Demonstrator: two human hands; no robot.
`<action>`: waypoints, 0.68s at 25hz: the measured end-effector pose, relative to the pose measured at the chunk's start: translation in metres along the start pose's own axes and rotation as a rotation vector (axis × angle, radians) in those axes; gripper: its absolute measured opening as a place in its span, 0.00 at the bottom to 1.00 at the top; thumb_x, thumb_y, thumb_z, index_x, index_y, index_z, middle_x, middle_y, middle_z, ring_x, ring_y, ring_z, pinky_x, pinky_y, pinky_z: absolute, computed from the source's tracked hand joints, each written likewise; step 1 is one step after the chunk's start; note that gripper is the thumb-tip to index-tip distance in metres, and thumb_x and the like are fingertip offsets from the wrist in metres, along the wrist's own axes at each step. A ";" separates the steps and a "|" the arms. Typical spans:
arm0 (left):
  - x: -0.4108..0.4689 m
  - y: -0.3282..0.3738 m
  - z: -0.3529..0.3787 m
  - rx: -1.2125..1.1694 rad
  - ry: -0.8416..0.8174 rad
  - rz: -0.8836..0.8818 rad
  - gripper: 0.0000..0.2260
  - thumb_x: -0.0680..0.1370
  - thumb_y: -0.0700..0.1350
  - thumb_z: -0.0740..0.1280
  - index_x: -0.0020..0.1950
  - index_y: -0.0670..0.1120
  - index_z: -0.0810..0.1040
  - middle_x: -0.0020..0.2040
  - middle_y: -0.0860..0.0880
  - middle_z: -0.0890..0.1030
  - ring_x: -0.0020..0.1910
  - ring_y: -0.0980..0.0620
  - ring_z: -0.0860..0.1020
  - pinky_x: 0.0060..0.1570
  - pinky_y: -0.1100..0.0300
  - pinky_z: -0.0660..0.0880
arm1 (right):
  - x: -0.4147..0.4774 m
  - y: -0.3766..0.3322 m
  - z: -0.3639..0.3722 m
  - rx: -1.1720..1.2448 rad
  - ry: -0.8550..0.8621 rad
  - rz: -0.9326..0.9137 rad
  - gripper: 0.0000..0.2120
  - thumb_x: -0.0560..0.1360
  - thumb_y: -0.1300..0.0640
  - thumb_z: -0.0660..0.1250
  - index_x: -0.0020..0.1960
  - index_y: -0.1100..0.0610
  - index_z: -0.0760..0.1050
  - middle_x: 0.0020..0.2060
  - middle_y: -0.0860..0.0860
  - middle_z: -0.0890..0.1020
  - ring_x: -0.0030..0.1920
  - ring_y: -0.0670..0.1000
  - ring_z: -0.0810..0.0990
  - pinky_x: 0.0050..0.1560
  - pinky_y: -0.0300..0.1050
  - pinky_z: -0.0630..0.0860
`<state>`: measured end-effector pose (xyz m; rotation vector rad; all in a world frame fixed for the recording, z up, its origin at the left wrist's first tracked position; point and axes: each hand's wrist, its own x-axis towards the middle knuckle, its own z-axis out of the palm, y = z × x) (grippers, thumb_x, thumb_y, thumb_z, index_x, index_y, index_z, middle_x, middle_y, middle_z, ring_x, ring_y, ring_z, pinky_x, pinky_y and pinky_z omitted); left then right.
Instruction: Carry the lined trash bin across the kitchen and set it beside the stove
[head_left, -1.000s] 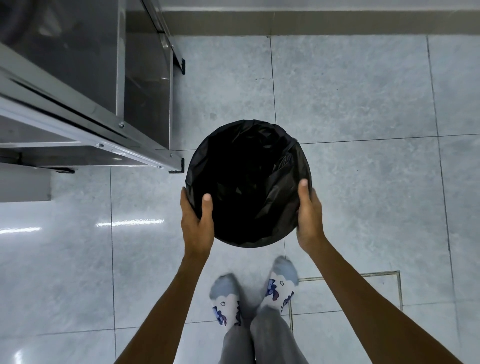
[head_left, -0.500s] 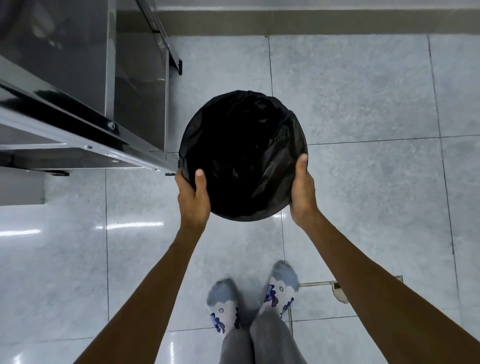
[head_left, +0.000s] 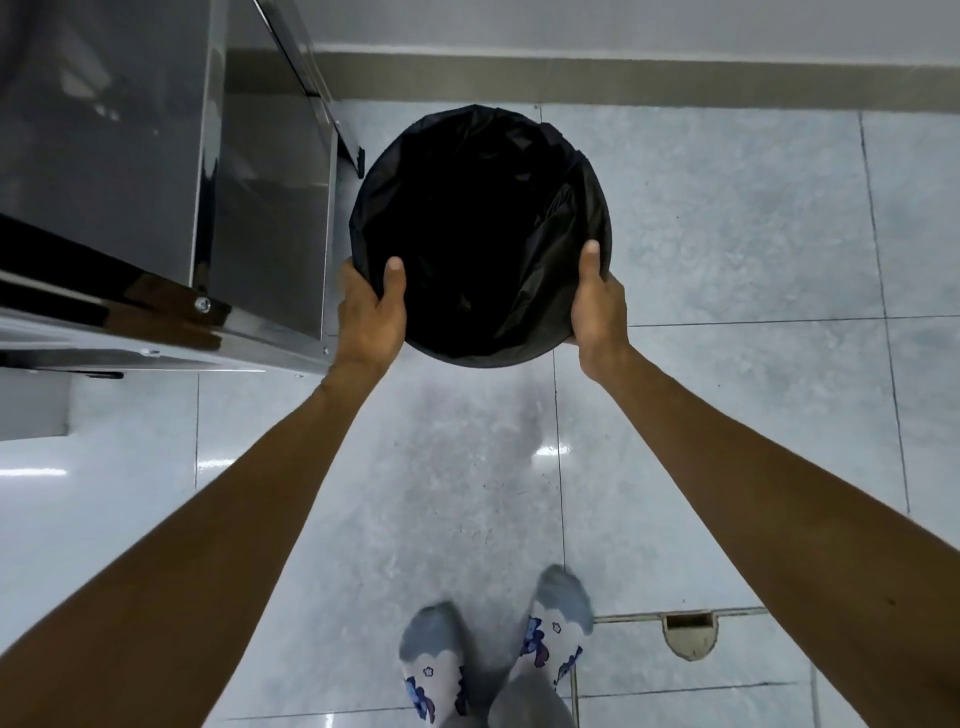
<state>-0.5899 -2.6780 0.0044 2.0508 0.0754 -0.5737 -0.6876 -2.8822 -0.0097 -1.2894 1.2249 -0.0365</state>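
Observation:
The round trash bin, lined with a black plastic bag, is held out in front of me with both arms stretched forward. My left hand grips its near-left rim with the thumb hooked inside. Gripping the near-right rim the same way is my right hand. The bin's left side is close to the stainless steel stove unit; I cannot tell whether its base touches the floor.
The steel unit's black foot sits just left of the bin. A grey skirting and wall run behind it. Grey floor tiles spread to the right. A floor drain cover lies by my socked feet.
Both hands have carried the bin forward, away from my feet, toward the wall and alongside the steel unit. My arms are now stretched out further.

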 end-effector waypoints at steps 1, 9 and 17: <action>0.008 0.004 -0.001 0.014 -0.016 0.007 0.28 0.82 0.59 0.57 0.75 0.42 0.58 0.65 0.47 0.71 0.66 0.47 0.71 0.67 0.54 0.71 | 0.005 -0.006 0.002 -0.007 0.007 -0.010 0.33 0.81 0.32 0.55 0.76 0.53 0.73 0.66 0.53 0.80 0.66 0.58 0.79 0.66 0.61 0.79; 0.041 0.020 0.000 0.045 -0.042 -0.021 0.27 0.82 0.59 0.57 0.72 0.42 0.59 0.61 0.49 0.69 0.61 0.48 0.72 0.62 0.51 0.75 | 0.028 -0.028 0.014 -0.049 0.051 -0.053 0.28 0.84 0.38 0.57 0.74 0.56 0.75 0.60 0.53 0.81 0.59 0.57 0.79 0.45 0.54 0.86; 0.026 0.045 -0.013 0.280 -0.019 -0.058 0.35 0.80 0.63 0.55 0.78 0.41 0.53 0.76 0.40 0.63 0.73 0.39 0.66 0.68 0.47 0.66 | 0.008 -0.036 -0.004 -0.131 -0.014 -0.021 0.48 0.75 0.26 0.59 0.85 0.52 0.53 0.80 0.55 0.66 0.78 0.59 0.68 0.75 0.56 0.68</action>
